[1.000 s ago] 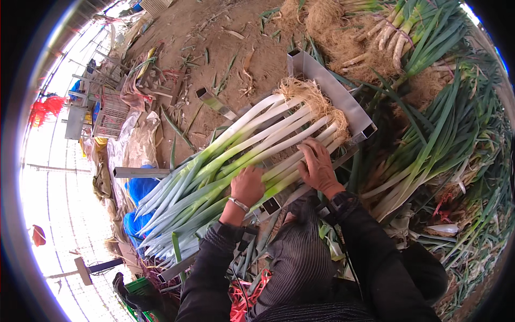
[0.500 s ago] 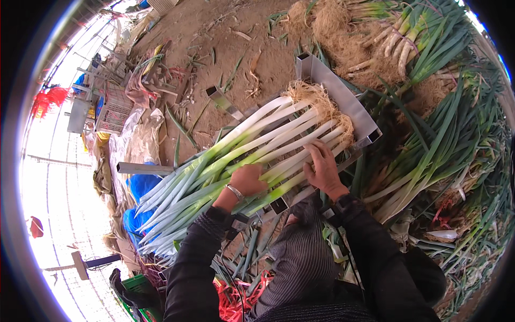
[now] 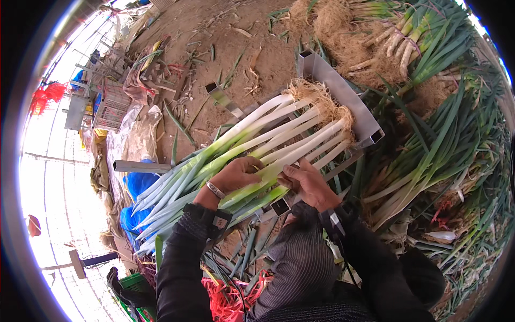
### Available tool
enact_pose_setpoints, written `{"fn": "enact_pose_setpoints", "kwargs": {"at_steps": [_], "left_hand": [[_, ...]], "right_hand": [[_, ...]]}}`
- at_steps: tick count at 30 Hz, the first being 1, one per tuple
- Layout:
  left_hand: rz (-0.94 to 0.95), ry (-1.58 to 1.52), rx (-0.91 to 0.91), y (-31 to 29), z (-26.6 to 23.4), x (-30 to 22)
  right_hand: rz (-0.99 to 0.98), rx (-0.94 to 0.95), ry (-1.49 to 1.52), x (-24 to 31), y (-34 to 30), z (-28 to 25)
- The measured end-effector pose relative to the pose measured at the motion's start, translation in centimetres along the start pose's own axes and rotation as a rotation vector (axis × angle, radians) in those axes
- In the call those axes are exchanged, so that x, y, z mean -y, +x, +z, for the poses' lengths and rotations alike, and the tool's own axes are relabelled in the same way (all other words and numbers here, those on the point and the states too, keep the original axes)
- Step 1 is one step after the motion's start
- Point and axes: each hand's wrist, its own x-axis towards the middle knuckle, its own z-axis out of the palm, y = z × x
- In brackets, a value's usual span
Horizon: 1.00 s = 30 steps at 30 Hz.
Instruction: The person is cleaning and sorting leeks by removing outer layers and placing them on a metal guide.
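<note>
- Several long green onions (image 3: 212,161) were found laid across a metal frame (image 3: 142,167), roots (image 3: 311,96) beside its upright plate (image 3: 339,84).
- Left grip (image 3: 234,174) was curled at the onions' green part, right grip (image 3: 311,185) bent nearer the roots; whether either was clasped on an onion could not be told.
- White shanks (image 3: 263,112) were judged stiff, slick and singly light; leaves (image 3: 161,209) were judged soft and easily creased.
- Hold was considered best taken gently round the white shanks, clear of the roots, with the leaves left unsqueezed.
</note>
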Motion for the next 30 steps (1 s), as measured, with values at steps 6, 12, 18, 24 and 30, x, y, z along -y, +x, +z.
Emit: {"fn": "enact_pose_setpoints", "kwargs": {"at_steps": [6,12,18,24,30], "left_hand": [[-0.013,-0.090,0.012,-0.4,0.2,-0.8],[-0.044,-0.115,-0.019,-0.1,-0.1,-0.8],[-0.111,-0.095,-0.065,0.4,0.2,-1.3],[-0.042,0.116,-0.199,0.1,-2.0,-2.7],[-0.085,0.065,-0.178,0.3,-1.7,-0.1]], "right_hand": [[0.026,-0.092,-0.076,-0.8,1.1,0.6],[0.016,-0.032,-0.082,-0.9,1.0,-0.3],[0.086,-0.068,-0.134,-0.1,0.9,-0.6],[0.037,-0.157,-0.001,1.0,-0.7,-2.1],[-0.087,0.034,0.275,4.5,-3.4,-1.5]]}}
